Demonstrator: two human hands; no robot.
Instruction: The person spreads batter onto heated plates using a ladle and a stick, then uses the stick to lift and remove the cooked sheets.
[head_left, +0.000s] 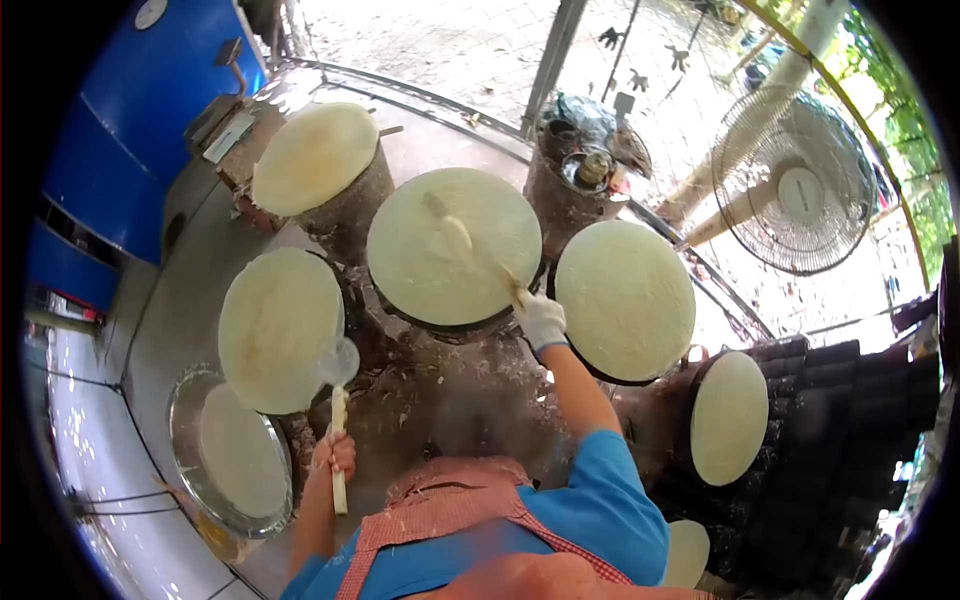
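My left hand, bare, is wrapped round the pale handle of a ladle. The ladle's bowl hangs at the right edge of a round griddle covered with a pale flatbread sheet. My right hand, in a white glove, grips the wooden handle of a batter-coated spreader. The spreader's far end lies over the pale batter layer on the middle round griddle; its exact shape is blurred. Below the left griddle stands a wide metal basin with whitish batter in it.
More batter-covered griddles surround me: one at the back left, one on the right and one farther right. A stand with jars and bags is behind. A large fan stands at the right. Dark stacked tiles lie below it.
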